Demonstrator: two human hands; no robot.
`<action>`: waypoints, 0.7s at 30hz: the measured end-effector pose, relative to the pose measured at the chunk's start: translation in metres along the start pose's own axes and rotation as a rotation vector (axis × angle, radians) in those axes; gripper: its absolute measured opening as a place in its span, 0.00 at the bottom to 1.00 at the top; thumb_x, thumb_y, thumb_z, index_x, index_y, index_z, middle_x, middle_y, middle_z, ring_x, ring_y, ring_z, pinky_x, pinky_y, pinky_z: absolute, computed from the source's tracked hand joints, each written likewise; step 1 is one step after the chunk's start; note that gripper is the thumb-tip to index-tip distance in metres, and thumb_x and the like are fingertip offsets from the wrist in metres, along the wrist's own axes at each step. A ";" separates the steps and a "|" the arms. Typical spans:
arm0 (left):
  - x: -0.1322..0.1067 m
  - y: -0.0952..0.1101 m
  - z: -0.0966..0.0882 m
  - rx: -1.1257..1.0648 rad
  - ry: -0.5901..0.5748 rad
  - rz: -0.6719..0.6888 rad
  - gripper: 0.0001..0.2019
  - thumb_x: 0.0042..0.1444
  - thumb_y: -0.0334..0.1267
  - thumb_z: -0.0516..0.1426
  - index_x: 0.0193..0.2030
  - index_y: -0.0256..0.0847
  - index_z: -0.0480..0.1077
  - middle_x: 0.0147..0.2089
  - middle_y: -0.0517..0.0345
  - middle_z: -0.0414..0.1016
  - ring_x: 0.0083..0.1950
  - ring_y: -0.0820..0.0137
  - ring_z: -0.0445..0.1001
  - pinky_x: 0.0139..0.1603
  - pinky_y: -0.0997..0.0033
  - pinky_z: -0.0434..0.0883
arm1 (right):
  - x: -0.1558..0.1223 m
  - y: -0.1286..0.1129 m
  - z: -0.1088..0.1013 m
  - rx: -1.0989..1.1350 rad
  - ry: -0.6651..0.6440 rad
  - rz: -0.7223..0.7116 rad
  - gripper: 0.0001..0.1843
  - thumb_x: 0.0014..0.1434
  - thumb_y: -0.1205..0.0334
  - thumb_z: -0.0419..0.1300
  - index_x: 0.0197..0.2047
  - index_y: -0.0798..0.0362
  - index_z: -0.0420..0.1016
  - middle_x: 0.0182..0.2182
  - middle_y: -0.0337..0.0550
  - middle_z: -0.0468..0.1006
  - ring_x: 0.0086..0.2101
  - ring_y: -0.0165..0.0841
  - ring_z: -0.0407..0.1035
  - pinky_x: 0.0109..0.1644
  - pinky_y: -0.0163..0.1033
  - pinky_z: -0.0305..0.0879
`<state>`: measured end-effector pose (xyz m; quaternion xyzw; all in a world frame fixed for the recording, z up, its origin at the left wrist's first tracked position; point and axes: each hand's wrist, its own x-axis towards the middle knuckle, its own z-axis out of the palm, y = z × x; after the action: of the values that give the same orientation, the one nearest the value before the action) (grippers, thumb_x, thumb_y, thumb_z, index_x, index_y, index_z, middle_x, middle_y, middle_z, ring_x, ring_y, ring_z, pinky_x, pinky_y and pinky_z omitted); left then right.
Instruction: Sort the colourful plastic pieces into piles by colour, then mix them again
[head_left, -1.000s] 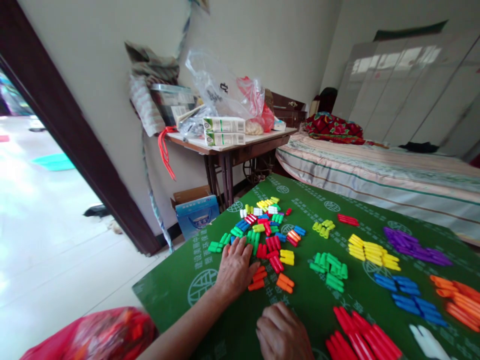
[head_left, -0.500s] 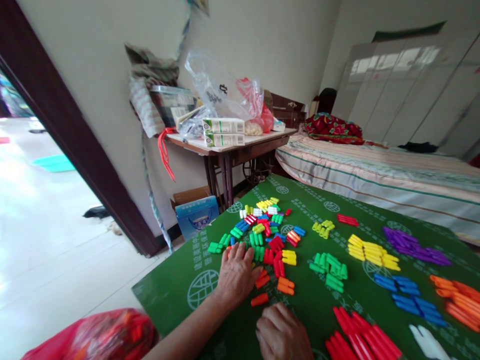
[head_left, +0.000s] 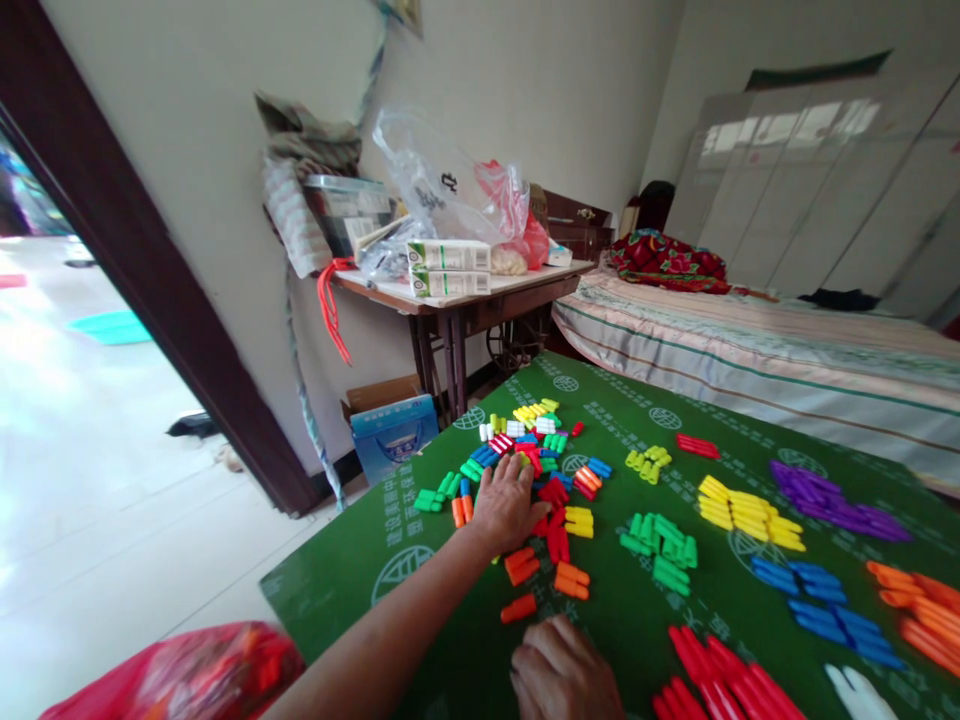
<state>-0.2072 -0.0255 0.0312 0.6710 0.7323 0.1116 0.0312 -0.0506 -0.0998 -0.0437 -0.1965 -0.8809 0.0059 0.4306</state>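
While the left hand [head_left: 506, 505] is resting palm down over a mixed pile of small tubular pieces [head_left: 553, 491], its fingers are lying loosely apart and pointing away from the wearer; anything under the fingertips is hidden. The right hand [head_left: 565, 668] is sitting on the near part of the green table [head_left: 330, 570], fingers curled in; cannot tell whether it is holding anything.

Key relation: the pile is lying under, ahead of and to the right of the left hand, the nearer of the 2; the right hand is lying well short of it.

Between the hands, 1 single orange piece [head_left: 518, 608] is lying with its long axis running roughly left to right, nearer the right hand. Just beyond the left thumb, a red pair [head_left: 557, 543] is pointing away from the wearer. Left of the left hand, an orange pair [head_left: 463, 511] is pointing likewise.

Farther right, well apart from the left hand, green [head_left: 664, 545], yellow [head_left: 750, 512], blue [head_left: 825, 610] and purple groups [head_left: 836, 500] are lying separately. Beyond the table, a bed [head_left: 750, 345] is standing.
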 end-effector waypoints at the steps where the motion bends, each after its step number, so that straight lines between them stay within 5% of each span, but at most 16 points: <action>1: 0.002 0.002 0.001 0.000 -0.009 0.012 0.29 0.56 0.49 0.54 0.61 0.36 0.61 0.68 0.39 0.55 0.68 0.47 0.52 0.63 0.40 0.55 | 0.000 0.000 0.000 -0.001 0.003 0.002 0.10 0.52 0.74 0.49 0.25 0.50 0.60 0.21 0.37 0.65 0.24 0.32 0.62 0.29 0.37 0.53; 12: -0.016 0.014 0.009 -0.045 -0.093 0.101 0.28 0.57 0.51 0.52 0.61 0.39 0.61 0.69 0.44 0.53 0.70 0.50 0.47 0.64 0.36 0.53 | 0.001 -0.003 -0.001 0.002 0.033 0.027 0.10 0.52 0.74 0.49 0.25 0.50 0.59 0.21 0.38 0.66 0.25 0.32 0.62 0.30 0.37 0.53; 21: -0.027 0.014 0.015 -0.069 -0.046 0.154 0.23 0.59 0.48 0.51 0.58 0.40 0.63 0.65 0.45 0.61 0.67 0.55 0.57 0.65 0.38 0.52 | 0.000 -0.003 0.000 0.008 0.032 0.028 0.11 0.53 0.74 0.49 0.24 0.50 0.60 0.20 0.37 0.66 0.24 0.33 0.61 0.30 0.37 0.53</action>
<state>-0.1877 -0.0496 0.0165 0.7263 0.6732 0.1237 0.0624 -0.0522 -0.1024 -0.0432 -0.2069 -0.8711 0.0124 0.4452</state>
